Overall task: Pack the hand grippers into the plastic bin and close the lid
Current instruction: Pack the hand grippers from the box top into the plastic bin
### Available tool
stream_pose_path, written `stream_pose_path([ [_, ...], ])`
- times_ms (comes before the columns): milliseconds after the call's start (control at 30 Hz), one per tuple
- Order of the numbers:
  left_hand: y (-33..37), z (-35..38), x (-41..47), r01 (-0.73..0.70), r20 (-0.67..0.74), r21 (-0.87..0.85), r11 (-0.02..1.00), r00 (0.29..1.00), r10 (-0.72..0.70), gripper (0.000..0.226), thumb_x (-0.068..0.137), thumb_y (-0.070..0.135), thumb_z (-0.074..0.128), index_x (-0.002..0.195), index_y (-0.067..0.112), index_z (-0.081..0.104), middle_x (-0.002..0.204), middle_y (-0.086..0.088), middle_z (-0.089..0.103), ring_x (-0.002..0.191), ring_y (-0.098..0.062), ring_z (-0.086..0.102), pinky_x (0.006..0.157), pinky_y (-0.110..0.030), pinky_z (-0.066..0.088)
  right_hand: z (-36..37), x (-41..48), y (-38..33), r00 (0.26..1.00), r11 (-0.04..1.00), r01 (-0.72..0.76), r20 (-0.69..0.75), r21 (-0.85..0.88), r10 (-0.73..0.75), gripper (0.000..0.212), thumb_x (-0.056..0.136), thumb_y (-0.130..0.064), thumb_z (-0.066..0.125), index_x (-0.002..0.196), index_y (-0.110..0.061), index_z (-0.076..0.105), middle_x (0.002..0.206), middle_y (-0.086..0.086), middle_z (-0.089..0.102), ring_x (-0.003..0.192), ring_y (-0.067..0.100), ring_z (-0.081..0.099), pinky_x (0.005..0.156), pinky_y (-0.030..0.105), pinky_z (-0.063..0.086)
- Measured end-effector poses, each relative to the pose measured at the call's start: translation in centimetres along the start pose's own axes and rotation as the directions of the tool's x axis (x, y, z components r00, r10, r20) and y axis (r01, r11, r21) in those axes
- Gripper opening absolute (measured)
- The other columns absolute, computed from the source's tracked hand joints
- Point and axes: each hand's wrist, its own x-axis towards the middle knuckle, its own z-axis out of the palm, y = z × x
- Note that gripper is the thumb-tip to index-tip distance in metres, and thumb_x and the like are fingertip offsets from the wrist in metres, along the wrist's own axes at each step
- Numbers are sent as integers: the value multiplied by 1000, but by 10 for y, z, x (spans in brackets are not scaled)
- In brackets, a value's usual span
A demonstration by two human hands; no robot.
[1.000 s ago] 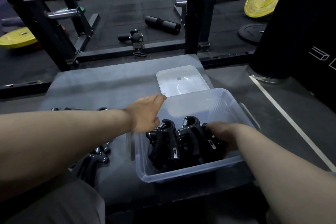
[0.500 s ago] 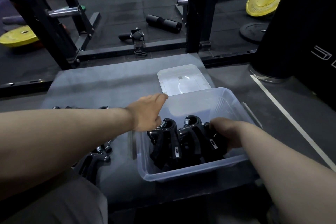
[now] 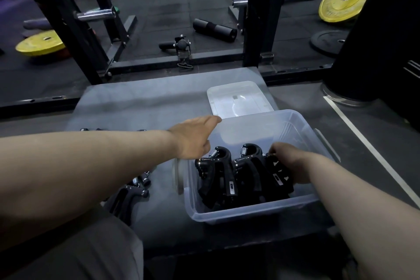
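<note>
Fingers of the right hand, in the head view, curl round the rightmost hand gripper inside the plastic bin, beside two packed grippers. The left hand sits at the bin's left rim, its grip hidden. Loose grippers wait on the bench and the lid lies behind the bin: seemingly about halfway.

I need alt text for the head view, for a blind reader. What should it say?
A person's right hand grips a black hand gripper beside two others in a clear plastic bin, with the left hand at the bin's left rim. The lid lies behind the bin; more grippers lie on the bench to its left.
</note>
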Motion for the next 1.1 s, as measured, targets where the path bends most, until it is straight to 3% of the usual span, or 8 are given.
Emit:
stream_pose_path([
  [133,-4,0,-3,8,21,-22,1000,1000,-8,67,95,27,42,152,33,8,161,7,18,145,-23,26,112,-37,31,0,3,2,1000,999,-5,22,49,4,31,89,-40,30,73,-19,46,60,2,50,52,19,48,57,29,38],
  [267,-7,-6,-12,36,38,-46,998,999,-34,66,99,31,36,154,34,0,164,5,13,147,-22,24,113,-36,29,-1,5,0,999,999,-8,-39,41,10,33,89,-45,33,81,-16,48,75,8,51,63,24,50,62,32,42],
  [400,-21,-12,-24,70,40,-64,995,997,-68,63,102,36,31,157,28,-1,165,1,13,149,-20,22,114,-32,23,7,0,-1,1000,999,-7,-25,-45,5,33,93,-43,32,75,-20,49,64,3,51,59,20,49,58,29,40],
  [533,-44,-18,-34,150,46,-53,987,988,-147,64,103,39,32,158,22,3,165,0,12,150,-19,21,117,-31,20,8,0,-2,983,997,21,-178,-73,-33,38,81,-58,41,89,-22,49,83,4,47,73,24,45,70,34,36],
  [667,-60,-30,-51,245,35,-37,969,969,-244,67,102,37,37,158,16,5,164,-5,15,148,-22,24,114,-29,24,19,-6,-21,925,982,139,-336,-131,-176,46,99,-39,37,128,-7,52,132,16,53,120,34,49,101,40,34],
  [833,-88,-24,-88,346,47,-5,938,937,-345,52,95,33,46,141,11,36,145,-12,43,131,-33,46,106,-41,41,77,-15,-65,836,936,98,-482,-338,-262,58,95,-38,31,136,2,41,142,24,40,131,38,36,106,44,30],
  [967,-108,-16,-114,382,106,42,923,917,-385,31,90,32,47,116,17,52,127,-11,57,112,-34,58,94,-41,49,146,-26,-66,827,833,241,-344,-497,-445,74,96,-43,33,155,-5,7,160,24,1,148,35,2,119,46,8],
  [1100,-117,-5,-129,408,152,43,912,899,-410,28,95,24,46,117,11,56,126,-16,59,115,-34,57,96,-40,49,190,-32,-56,764,621,415,-117,-665,-635,70,101,-43,31,156,-17,-3,160,19,-18,148,31,-14,120,42,-2],
])
